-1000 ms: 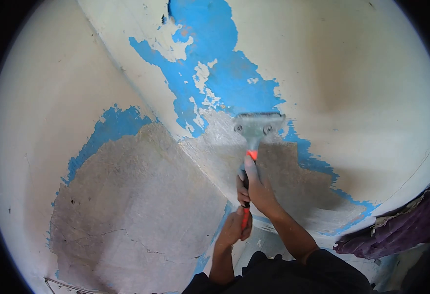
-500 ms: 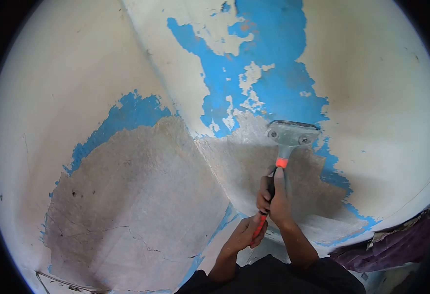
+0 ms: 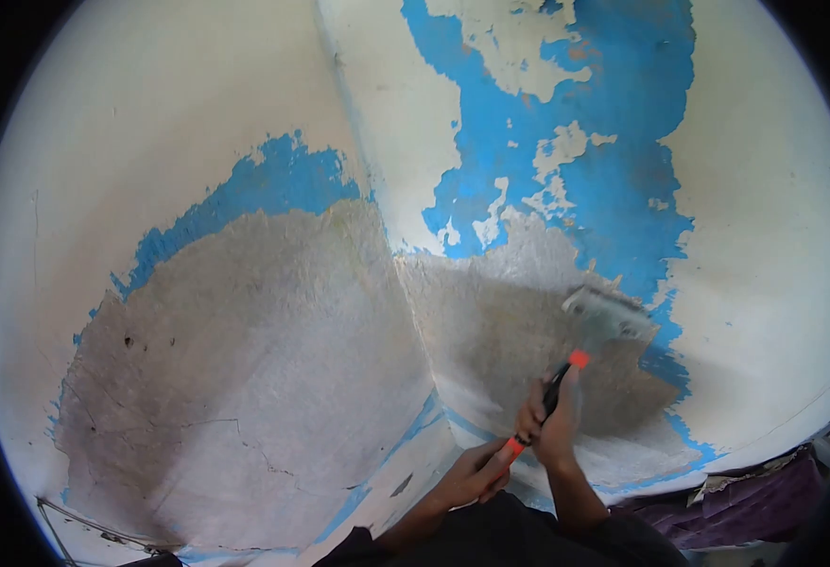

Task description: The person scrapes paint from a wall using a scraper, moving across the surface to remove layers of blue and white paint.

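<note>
A long-handled wall scraper (image 3: 609, 315) with a wide grey metal head and a black-and-red handle leans against the right wall. Its head, a little smeared by motion, lies at the border of bare grey plaster (image 3: 510, 302) and blue paint (image 3: 623, 208). My right hand (image 3: 554, 420) is wrapped round the upper handle, below the red collar. Lower down, my left hand (image 3: 479, 471) grips the handle's red end. Whether the blade edge touches the wall cannot be made out.
A corner line parts the right wall from the left wall (image 3: 198, 113), which has its own bare grey patch (image 3: 245, 350) under a blue band. Cream paint surrounds both patches. Purple cloth (image 3: 746, 506) lies at lower right; a thin dark frame (image 3: 103, 534) is at lower left.
The scraper and both hands have come down the wall; the head has gone from the blue edge to lower right. The view has shifted, so the walls' upper parts appear further right.
</note>
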`<state>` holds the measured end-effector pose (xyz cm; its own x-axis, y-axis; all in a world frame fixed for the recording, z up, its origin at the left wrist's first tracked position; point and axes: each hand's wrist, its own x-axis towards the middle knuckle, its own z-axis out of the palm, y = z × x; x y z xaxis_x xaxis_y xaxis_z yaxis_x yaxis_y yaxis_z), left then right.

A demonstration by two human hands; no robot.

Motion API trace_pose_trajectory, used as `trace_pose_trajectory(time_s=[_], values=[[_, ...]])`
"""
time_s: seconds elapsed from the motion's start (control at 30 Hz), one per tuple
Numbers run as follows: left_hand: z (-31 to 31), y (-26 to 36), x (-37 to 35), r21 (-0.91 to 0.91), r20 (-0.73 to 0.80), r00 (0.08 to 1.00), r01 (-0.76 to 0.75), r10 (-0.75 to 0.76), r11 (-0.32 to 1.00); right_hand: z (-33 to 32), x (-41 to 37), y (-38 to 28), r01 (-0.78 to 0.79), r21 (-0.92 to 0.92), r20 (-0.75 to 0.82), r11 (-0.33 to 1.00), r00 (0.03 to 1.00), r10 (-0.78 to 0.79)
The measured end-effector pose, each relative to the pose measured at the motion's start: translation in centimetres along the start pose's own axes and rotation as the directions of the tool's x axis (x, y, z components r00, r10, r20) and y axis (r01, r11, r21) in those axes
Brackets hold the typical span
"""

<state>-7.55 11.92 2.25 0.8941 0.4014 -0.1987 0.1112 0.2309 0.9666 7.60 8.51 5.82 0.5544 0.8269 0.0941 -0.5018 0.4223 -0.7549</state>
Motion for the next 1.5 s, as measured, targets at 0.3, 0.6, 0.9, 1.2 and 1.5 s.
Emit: trace_pose_trajectory(time_s=[0.3,0.6,0.9,1.2,1.5], values=[[-0.3,-4.5,1.9,-0.070,0.138,0.990,0.006,0.004,0.998,-2.9,-0.2,1.5,-0.048,-0.091,0.004,0.995,0.999,0.049],[0.7,-3.6,2.7,0.069,0.257,0.961,0.084,-0.099,0.994,-3.8,-1.2,-0.9,-0.120,-0.107,-0.108,0.987,0.988,0.109],[0.7,-9.4,5.6,-0.325,0.455,0.890,0.192,-0.025,0.926,-7.6,-2.0,2.2,-0.201,-0.123,-0.142,0.972,0.973,0.183],[3.4,-11.3,6.2,-0.215,0.580,0.783,0.413,-0.224,0.885,-10.3,-4.8,1.5,-0.214,-0.079,-0.246,0.974,0.951,0.189],[4.2,-13.3,6.2,-0.007,0.466,0.783,0.469,-0.412,0.883,-12.2,-5.7,3.5,-0.240,-0.063,-0.326,0.969,0.922,0.208]])
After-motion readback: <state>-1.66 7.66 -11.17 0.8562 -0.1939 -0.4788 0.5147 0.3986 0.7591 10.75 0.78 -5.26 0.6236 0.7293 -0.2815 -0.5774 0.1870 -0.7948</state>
